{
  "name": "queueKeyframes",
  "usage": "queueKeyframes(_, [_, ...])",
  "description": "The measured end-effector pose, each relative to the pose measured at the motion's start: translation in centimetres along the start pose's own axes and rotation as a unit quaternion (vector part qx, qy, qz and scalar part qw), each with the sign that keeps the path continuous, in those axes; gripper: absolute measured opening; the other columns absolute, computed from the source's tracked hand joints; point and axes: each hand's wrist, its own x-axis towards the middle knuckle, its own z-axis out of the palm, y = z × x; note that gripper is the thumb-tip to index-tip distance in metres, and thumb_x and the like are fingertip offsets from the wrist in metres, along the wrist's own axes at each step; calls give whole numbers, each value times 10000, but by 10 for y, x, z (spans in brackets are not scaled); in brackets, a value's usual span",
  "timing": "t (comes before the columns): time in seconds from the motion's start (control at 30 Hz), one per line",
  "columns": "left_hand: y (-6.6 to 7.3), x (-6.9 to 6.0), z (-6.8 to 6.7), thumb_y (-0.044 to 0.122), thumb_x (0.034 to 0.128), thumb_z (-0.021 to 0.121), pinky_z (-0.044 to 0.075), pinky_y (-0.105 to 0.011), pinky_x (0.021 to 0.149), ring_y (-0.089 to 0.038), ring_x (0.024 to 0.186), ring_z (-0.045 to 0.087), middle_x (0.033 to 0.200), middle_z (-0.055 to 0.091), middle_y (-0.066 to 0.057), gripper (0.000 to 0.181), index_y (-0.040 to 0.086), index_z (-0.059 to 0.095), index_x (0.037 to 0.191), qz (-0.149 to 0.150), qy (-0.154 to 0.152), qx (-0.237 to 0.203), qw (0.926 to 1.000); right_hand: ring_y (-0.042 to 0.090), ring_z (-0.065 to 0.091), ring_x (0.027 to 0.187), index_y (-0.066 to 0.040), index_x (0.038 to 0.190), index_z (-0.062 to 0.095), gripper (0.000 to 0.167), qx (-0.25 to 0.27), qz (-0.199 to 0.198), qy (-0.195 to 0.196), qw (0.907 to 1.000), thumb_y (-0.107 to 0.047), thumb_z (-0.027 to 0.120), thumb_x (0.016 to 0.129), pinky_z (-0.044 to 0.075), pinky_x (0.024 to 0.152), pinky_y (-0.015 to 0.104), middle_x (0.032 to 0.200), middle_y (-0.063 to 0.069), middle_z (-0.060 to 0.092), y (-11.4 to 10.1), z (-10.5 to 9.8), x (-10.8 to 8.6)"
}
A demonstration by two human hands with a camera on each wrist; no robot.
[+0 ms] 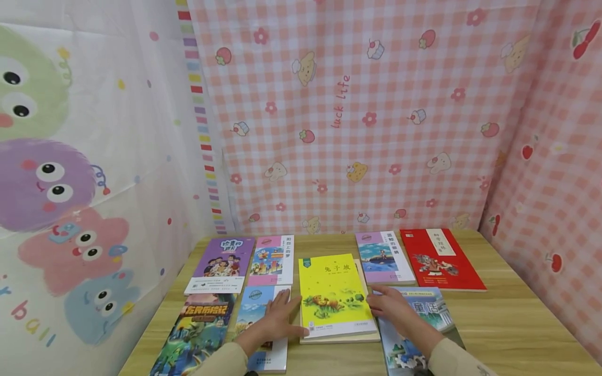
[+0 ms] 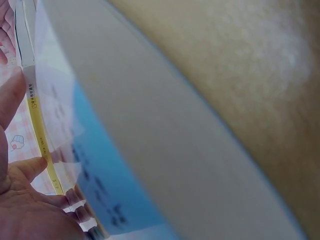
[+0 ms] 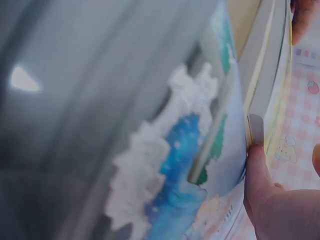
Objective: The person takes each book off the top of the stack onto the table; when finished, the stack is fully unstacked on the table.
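A yellow picture-covered book (image 1: pixel 334 282) lies at the middle of the table, on top of at least one other book whose pale edge (image 1: pixel 343 339) shows below it. My left hand (image 1: pixel 277 319) rests at the stack's left side, fingers spread over a blue-and-white book (image 1: pixel 268 361), thumb by the lower left corner. In the left wrist view a fingertip touches the yellow spine (image 2: pixel 38 120). On the other side my right hand (image 1: pixel 398 312) lies over a fairy-tale book (image 1: pixel 435 308), its fingers against the stack's right edge. The right wrist view shows a fingertip (image 3: pixel 257 155) touching the page edges.
On the wooden table (image 1: pixel 508 324), a purple book (image 1: pixel 226 261) and a pink-and-white book (image 1: pixel 270 261) lie back left. A dinosaur book (image 1: pixel 197 329) lies front left. Back right are a lilac-and-white book (image 1: pixel 383 258) and a red book (image 1: pixel 444 261). Printed curtains (image 1: pixel 357 146) surround the table.
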Motion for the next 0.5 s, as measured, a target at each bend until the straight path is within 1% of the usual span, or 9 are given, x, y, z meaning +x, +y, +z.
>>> queueKeyframes(0.1, [-2,1,1,475,833,772,-5,-667,1138,-442,1482,15,1615,85,-265,906,88,355,1539,-11,9,23,10000,349,616,1136,84,1471,357,599,103,53,-102,9999,-135,599,968,515,949,462,1369,292,512,0,-2,4])
queueKeyframes(0.27, [0,2,1,478,826,775,-12,-654,1145,-434,1484,13,1619,84,-256,911,92,358,1538,-92,18,41,9999,254,660,1009,87,1470,356,587,418,259,-83,9988,-97,591,964,545,901,414,1272,235,593,-2,-5,7])
queueKeyframes(0.4, [2,2,1,469,823,780,-14,-644,1150,-432,1485,17,1619,88,-253,908,91,363,1536,-172,32,58,9998,244,648,988,100,1471,343,579,731,335,-101,9967,-84,570,971,551,888,390,1240,221,600,-4,-5,8])
queueKeyframes(0.5, [3,1,1,455,823,784,-8,-650,1148,-442,1481,24,1615,96,-261,902,85,367,1532,-160,55,105,9998,247,637,999,108,1466,344,574,775,261,-98,9966,-95,564,976,540,908,395,1243,220,598,-4,-5,7])
